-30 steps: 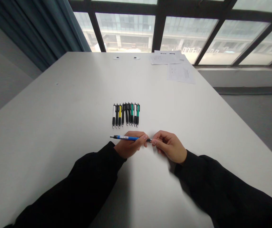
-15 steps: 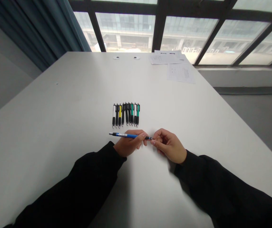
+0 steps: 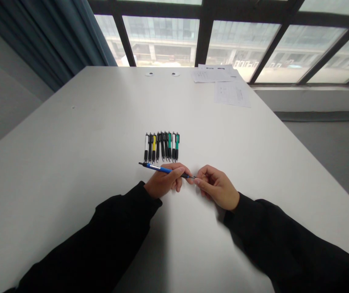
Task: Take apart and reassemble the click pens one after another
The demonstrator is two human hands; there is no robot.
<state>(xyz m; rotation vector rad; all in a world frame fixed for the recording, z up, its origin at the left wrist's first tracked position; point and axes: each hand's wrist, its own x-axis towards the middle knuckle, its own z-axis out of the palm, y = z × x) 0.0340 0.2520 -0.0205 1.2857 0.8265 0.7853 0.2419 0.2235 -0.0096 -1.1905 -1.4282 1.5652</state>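
My left hand (image 3: 171, 178) is closed around a blue pen (image 3: 164, 169) with a black grip. The pen slants a little, its black clicker end up and to the left and its tip pointing right. At that tip, my right hand (image 3: 217, 186) pinches a small dark piece between thumb and forefinger; the fingers mostly cover it, so its kind does not show. Just beyond my left hand, several retractable pens (image 3: 162, 146) lie side by side in a row, with white, black, yellow and green barrels.
Both hands work low over a broad white table (image 3: 107, 134). Paper sheets (image 3: 231, 93) lie at its far right corner, and two small white ovals (image 3: 175, 74) with dark spots sit along the far edge. Behind stand windows and a blue curtain (image 3: 67, 36).
My left hand has turned slightly, so the pen's clicker end has shifted away from me and the pen slants more. My right hand has stayed nearly in place.
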